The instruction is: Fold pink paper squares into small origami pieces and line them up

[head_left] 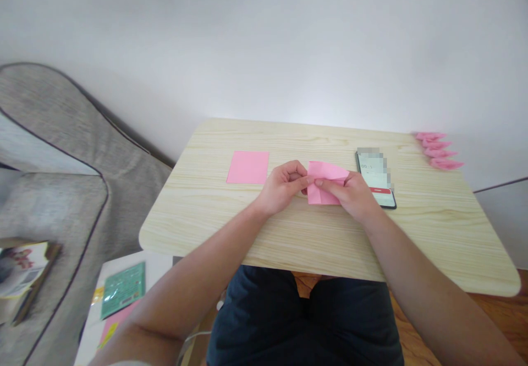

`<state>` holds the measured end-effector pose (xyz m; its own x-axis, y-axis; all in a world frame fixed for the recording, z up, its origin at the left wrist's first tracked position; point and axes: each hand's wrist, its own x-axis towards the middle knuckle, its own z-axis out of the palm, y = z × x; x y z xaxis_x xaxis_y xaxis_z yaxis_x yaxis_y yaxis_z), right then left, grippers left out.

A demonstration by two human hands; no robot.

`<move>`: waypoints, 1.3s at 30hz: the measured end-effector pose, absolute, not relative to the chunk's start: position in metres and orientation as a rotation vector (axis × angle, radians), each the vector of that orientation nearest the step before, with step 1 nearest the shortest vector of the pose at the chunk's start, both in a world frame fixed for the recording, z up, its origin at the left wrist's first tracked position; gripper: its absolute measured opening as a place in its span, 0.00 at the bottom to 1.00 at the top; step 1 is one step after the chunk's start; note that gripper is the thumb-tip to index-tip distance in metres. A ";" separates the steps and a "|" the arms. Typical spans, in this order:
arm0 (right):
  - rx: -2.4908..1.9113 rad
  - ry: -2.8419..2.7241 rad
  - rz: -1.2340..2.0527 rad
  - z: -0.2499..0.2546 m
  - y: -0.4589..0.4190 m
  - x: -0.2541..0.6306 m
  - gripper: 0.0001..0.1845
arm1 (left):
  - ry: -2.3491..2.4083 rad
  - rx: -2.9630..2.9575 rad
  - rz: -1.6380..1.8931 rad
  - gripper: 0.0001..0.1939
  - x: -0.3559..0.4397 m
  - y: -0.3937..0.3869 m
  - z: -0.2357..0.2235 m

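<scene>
A creased sheet of pink paper [325,170] is held up just above the table, between both hands. My left hand [284,184] pinches its left edge, thumb against the paper and fingers curled behind. On the other side, my right hand [355,192] grips the sheet with the thumb pressed on its front near the middle; the fingers behind are hidden. Left of my hands a flat square pink sheet [248,168] lies on the table. A phone [377,176] with a lit screen lies beside my right hand.
Several folded pink paper pieces [439,150] sit in a row at the table's [433,234] back right edge, near the wall. At left stands a grey sofa [127,190] with a book [25,272]. A green packet [124,289] rests on a low white surface below.
</scene>
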<state>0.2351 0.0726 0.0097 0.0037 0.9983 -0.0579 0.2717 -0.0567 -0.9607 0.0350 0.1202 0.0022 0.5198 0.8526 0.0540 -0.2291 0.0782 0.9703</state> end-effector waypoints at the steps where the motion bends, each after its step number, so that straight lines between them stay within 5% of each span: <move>1: -1.437 -1.378 1.133 0.009 0.072 0.235 0.19 | 0.630 1.226 0.898 0.18 0.035 0.120 0.002; 14: -1.256 -1.308 1.093 0.007 0.074 0.232 0.06 | 0.557 1.204 0.909 0.12 0.034 0.120 0.004; 22: -1.180 -1.234 1.219 -0.003 0.074 0.235 0.11 | 0.541 1.204 0.953 0.05 0.033 0.122 0.003; 29: -1.182 -1.217 1.218 -0.002 0.073 0.234 0.10 | 0.543 1.177 0.928 0.08 0.032 0.123 0.004; 39: -1.282 -1.293 0.795 0.007 0.071 0.233 0.14 | 0.639 1.250 0.817 0.18 0.031 0.119 0.008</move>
<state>0.2328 0.0706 0.0068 0.1802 0.9557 0.2328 0.2240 0.1906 -0.9558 0.0313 0.1188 0.0084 0.5706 0.8211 0.0152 -0.1837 0.1096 0.9769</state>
